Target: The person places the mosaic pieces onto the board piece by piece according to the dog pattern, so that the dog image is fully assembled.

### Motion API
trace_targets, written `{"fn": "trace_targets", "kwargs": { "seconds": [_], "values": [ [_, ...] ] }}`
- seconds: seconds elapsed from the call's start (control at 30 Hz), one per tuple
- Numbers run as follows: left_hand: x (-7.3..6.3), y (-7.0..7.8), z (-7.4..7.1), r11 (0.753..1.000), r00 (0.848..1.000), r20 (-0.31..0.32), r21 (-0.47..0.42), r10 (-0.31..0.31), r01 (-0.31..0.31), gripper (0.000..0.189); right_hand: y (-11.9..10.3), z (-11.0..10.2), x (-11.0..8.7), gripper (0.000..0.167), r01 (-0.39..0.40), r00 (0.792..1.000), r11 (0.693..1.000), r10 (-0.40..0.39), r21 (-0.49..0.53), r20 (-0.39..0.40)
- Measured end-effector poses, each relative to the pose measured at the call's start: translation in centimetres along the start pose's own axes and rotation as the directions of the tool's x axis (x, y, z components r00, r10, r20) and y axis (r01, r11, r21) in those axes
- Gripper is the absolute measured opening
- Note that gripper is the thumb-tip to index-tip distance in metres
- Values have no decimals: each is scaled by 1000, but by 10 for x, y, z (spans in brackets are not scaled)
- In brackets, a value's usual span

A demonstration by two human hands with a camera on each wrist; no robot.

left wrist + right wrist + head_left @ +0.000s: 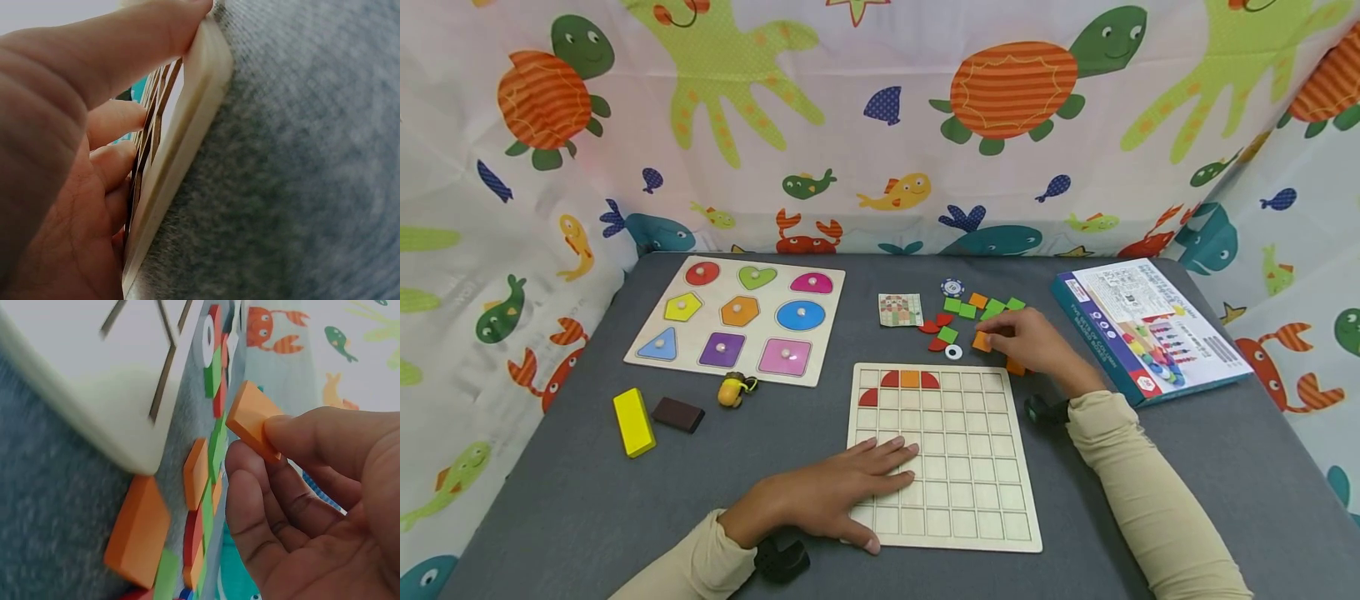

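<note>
My left hand (842, 492) lies spread over the lower left of a wooden grid board (962, 496). In the left wrist view its thumb rests at the board's edge. Between thumb and fingers, my right hand (1032, 340) pinches an orange square tile (250, 419), beyond the board's top right corner. Along the grid's top row an orange square (910, 379) sits between two red rounded pieces (930, 381); another red piece (868, 398) lies one row down at the left. Loose green tiles (947, 335), red pieces (937, 344) and orange tiles (1015, 367) are scattered around the right hand.
A shape puzzle board (685, 350) lies at the back left, with a small yellow-and-black toy (735, 389) at its front edge. Yellow (634, 422) and dark brown blocks (678, 415) lie nearby. A patterned card (900, 310) is behind the grid; a boxed game (1150, 329) lies right.
</note>
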State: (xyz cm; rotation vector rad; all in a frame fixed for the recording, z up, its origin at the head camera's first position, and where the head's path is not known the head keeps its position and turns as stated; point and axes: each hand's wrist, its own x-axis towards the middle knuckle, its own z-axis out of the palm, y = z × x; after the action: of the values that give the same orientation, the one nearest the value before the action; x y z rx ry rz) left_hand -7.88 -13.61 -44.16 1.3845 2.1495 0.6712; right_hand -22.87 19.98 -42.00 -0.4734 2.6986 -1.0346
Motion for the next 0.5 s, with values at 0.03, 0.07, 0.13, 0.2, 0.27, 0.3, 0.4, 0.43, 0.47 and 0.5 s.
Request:
{"fn": "trace_targets", "kwargs": {
  "seconds": [0.03, 0.07, 0.13, 0.2, 0.27, 0.3, 0.4, 0.43, 0.47, 0.5],
  "values": [
    [0, 0, 0, 1000, 1000, 0, 2, 1, -1, 86, -2, 1, 0, 24, 8, 1000, 1000, -8, 2, 2],
    [0, 0, 0, 1000, 1000, -2, 5, 3, -3, 86, -3, 1, 0, 24, 10, 1000, 1000, -10, 1, 4],
    [0, -1, 0, 1000, 1000, -5, 13, 7, -7, 86, -4, 0, 0, 23, 15, 1000, 1000, -15, -10, 18],
    [1, -1, 0, 1000, 1000, -7, 17, 9, -9, 86, -3, 0, 1, 23, 11, 999, 1000, -10, -23, 36],
    [1, -1, 0, 1000, 1000, -8, 23, 9, -9, 86, 0, 1, 1, 22, 8, 998, 999, -6, -35, 55],
    [1, -2, 0, 1000, 1000, -7, 22, 7, -7, 86, 2, 2, 2, 22, 8, 998, 999, -6, -38, 60],
    [1, -2, 0, 1000, 1000, -1, 17, 5, -5, 86, 4, 4, 3, 21, 3, 998, 999, -1, -42, 58],
    [0, -2, 0, 1000, 1000, 1, 14, 4, -4, 86, 3, 5, 3, 21, 2, 999, 999, 0, -46, 49],
    [0, -2, 1, 1000, 1000, 3, 12, 3, -3, 86, 1, 6, 4, 21, -2, 999, 999, 4, -53, 37],
    [0, -2, 1, 1000, 1000, 5, 10, 2, -2, 86, -2, 7, 4, 22, -8, 1000, 998, 10, -58, 26]
  ]
}}
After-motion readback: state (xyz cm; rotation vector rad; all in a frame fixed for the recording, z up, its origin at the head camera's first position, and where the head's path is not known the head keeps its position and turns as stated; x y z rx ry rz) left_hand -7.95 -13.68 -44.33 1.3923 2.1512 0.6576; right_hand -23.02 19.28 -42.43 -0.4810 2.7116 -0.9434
